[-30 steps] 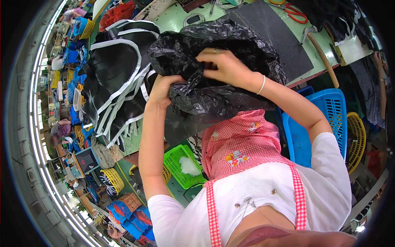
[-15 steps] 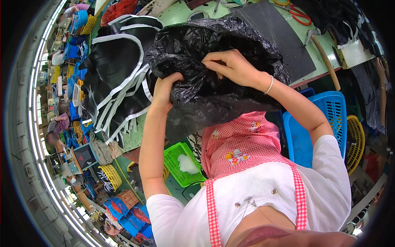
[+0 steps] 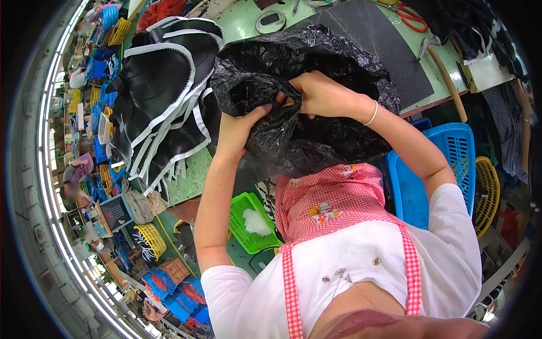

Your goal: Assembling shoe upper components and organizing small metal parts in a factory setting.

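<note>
A crumpled black plastic bag (image 3: 333, 133) lies spread over the near edge of the green worktable (image 3: 189, 178) and hangs toward my apron. Gathered folds of its film are in my left hand (image 3: 240, 129), thumb on top and the other fingers hidden under the plastic. Close beside it, my right hand (image 3: 322, 95) pinches a twisted part of the same bag, its fingertips partly covered. Left of the bag rests a stack of black sheet pieces edged with white zipper-like tape (image 3: 164, 85), loose tape ends hanging toward me.
A dark mat (image 3: 409, 73) lies under the bag's far side. On the table are a tape roll (image 3: 271, 22), red-handled scissors (image 3: 412, 18) and a wooden-handled hammer (image 3: 449, 82). Below stand a blue basket (image 3: 418, 192), a yellow basket (image 3: 486, 195) and a green basket (image 3: 240, 229).
My hands have come closer together, the left shifting right. The bag's left side is drawn in and bunched between them, uncovering more of the stack and the tape roll.
</note>
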The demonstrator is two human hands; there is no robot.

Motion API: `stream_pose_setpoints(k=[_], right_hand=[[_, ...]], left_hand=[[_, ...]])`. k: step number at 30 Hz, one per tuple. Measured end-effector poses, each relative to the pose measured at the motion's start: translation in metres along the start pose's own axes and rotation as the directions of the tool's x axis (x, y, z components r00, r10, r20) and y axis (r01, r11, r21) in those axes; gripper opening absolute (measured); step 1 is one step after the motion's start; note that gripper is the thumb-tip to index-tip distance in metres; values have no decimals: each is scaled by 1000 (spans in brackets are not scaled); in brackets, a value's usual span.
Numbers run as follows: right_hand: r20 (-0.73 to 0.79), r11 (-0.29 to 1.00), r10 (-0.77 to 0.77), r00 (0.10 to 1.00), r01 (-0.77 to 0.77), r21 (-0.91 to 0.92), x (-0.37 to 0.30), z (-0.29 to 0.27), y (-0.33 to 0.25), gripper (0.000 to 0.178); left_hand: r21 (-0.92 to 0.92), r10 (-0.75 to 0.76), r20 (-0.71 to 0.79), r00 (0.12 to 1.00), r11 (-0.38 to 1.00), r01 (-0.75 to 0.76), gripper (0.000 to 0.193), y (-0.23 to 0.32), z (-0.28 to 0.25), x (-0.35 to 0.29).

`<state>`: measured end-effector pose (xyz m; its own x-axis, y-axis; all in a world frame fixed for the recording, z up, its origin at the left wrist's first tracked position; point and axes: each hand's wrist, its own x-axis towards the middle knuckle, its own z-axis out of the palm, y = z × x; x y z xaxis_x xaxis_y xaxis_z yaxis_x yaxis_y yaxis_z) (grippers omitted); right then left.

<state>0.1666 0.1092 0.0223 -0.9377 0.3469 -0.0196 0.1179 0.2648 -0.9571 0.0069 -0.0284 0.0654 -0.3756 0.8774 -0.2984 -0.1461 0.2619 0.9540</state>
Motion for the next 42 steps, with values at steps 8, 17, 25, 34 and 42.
stream_pose_setpoints(k=[8, 17, 25, 34, 42], right_hand=[[-199, 880, -91, 976, 172, 443, -2, 7, 9, 6], [-234, 984, -154, 960, 127, -128, -9, -2, -1, 24], [-167, 937, -175, 970, 112, -332, -15, 18, -2, 28], [-233, 939, -286, 930, 222, -263, -17, 28, 3, 24], [-198, 984, -179, 964, 176, -30, -23, 24, 22, 27]], left_hand=[[4, 51, -84, 995, 999, -51, 40, -15, -13, -1], [-14, 38, -87, 995, 999, -40, 45, -16, -3, 3], [-24, -37, -100, 994, 999, 35, 44, -26, -10, -5], [-2, -21, -11, 1000, 1000, 21, 30, -16, 7, -12], [23, 3, 52, 999, 1000, -4, 31, -22, 13, -12]])
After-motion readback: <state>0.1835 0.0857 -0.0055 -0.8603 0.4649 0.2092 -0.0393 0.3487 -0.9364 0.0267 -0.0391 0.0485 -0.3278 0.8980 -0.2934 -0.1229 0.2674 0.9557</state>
